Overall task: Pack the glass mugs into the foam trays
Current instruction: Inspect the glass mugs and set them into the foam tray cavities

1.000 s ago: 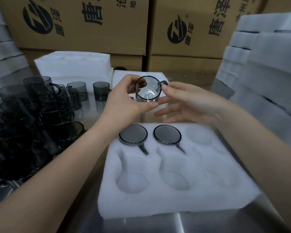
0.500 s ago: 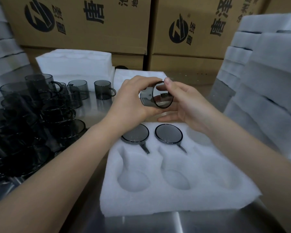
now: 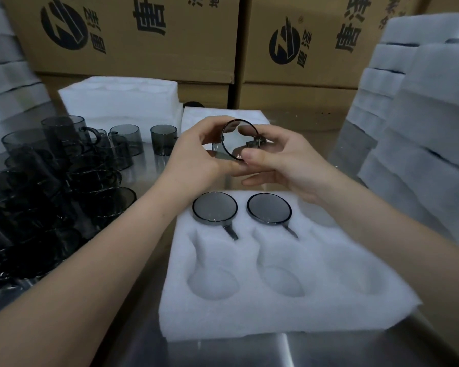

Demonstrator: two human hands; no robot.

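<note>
A: status?
B: Mid-pack, 3rd mug by my read. Left grip (image 3: 196,154) wrapped round the mug (image 3: 239,140) body, right grip (image 3: 284,165) pinching it on the handle side. Mug's in the air, tipped on its side, mouth toward me, over the far edge of the foam tray (image 3: 249,313).
A: tray?
B: On the bench (image 3: 249,350). Back-left mug (image 3: 214,207) + back-mid mug (image 3: 269,207) seated, handles in slots pointing at me. Back-right pocket (image 3: 308,211) partly hidden by my right arm, looks empty. Front 3 empty.
A: next?
B: Prob. turn it to match the seated two, lower into back-right pocket. Handle must line up w/ slot or it won't seat. Loose mugs (image 3: 64,168) at left.
</note>
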